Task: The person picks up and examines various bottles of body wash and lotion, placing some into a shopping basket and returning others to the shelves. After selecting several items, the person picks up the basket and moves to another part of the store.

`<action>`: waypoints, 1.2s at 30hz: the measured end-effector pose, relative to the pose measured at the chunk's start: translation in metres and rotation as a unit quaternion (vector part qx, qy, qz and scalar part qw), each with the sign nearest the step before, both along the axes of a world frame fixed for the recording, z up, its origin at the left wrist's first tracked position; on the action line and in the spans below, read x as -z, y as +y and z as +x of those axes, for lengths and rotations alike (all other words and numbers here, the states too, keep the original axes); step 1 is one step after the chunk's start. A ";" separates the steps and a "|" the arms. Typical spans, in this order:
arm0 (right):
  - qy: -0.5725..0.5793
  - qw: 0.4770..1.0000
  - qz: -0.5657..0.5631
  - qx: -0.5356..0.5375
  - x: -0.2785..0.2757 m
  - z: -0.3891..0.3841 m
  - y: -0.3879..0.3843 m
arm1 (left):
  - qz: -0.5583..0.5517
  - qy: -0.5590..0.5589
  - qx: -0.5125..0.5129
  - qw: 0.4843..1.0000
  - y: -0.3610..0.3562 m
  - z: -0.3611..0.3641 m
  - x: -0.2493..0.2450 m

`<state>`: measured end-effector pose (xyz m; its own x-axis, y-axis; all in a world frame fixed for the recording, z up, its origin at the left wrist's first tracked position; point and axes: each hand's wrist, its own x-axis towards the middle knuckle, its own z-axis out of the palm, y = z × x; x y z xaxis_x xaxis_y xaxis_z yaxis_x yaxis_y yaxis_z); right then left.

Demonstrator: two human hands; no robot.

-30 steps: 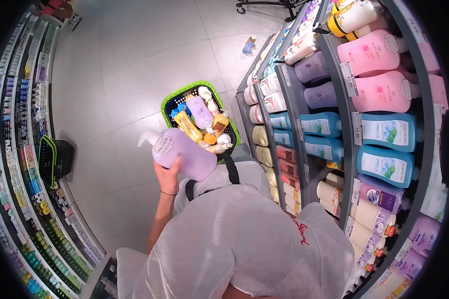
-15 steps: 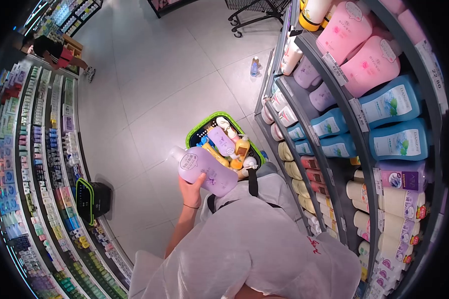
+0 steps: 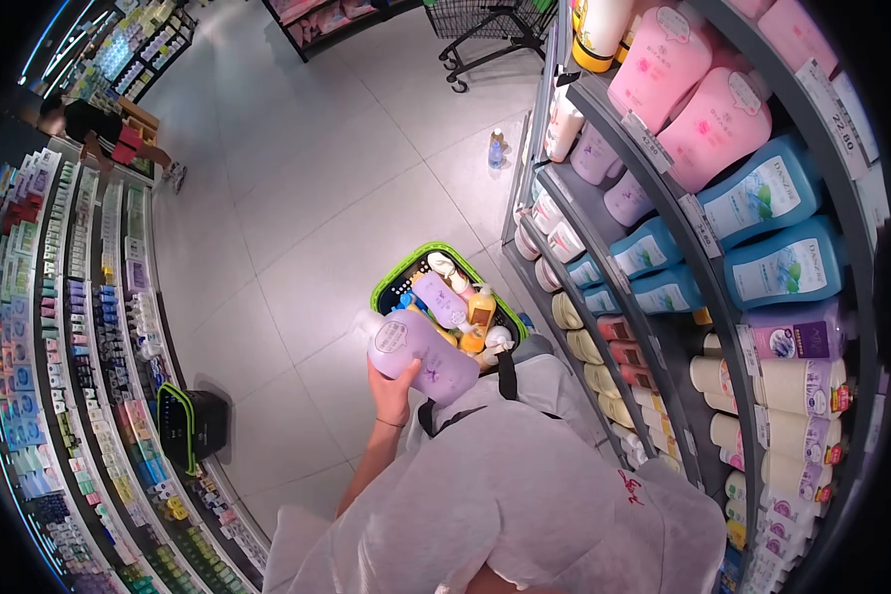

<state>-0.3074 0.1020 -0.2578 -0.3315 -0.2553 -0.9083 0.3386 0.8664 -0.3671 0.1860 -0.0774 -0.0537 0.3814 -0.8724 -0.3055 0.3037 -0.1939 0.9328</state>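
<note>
My left hand (image 3: 390, 393) is closed around a large lilac pump bottle (image 3: 432, 368), tilted in front of my body. Beyond it sits a black shopping basket with a green rim (image 3: 406, 259). Inside the basket lie a smaller lilac bottle (image 3: 440, 300), an amber pump bottle (image 3: 479, 309), a white-topped item (image 3: 444, 265) and other goods. The large bottle overlaps the near left part of the basket. I cannot make out my right hand; my grey shirt and a black strap (image 3: 506, 376) fill that area.
Shelves on the right hold pink bottles (image 3: 720, 129), blue bottles (image 3: 787, 269) and cream containers. A small bottle (image 3: 496, 148) stands on the floor. Another basket (image 3: 208, 424) is by the left shelves. A cart (image 3: 490, 30) and a person (image 3: 119, 134) are farther off.
My left hand and the lilac pump bottle have shifted slightly right and down in view. The whole scene has turned a little with my head. The grip stays the same.
</note>
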 end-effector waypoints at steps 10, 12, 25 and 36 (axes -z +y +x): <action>-0.004 1.000 -0.008 0.025 0.006 -0.005 -0.002 | -0.008 -0.024 -0.014 1.000 0.005 0.011 -0.002; -0.004 1.000 -0.009 0.028 0.007 -0.006 -0.002 | -0.006 -0.026 -0.016 1.000 0.006 0.011 -0.003; -0.001 0.999 -0.016 0.048 0.006 -0.003 -0.002 | 0.002 -0.034 -0.004 0.999 0.003 0.014 -0.001; 0.009 0.998 -0.010 0.055 0.002 -0.002 0.003 | 0.019 -0.051 -0.006 0.998 0.006 0.015 0.002</action>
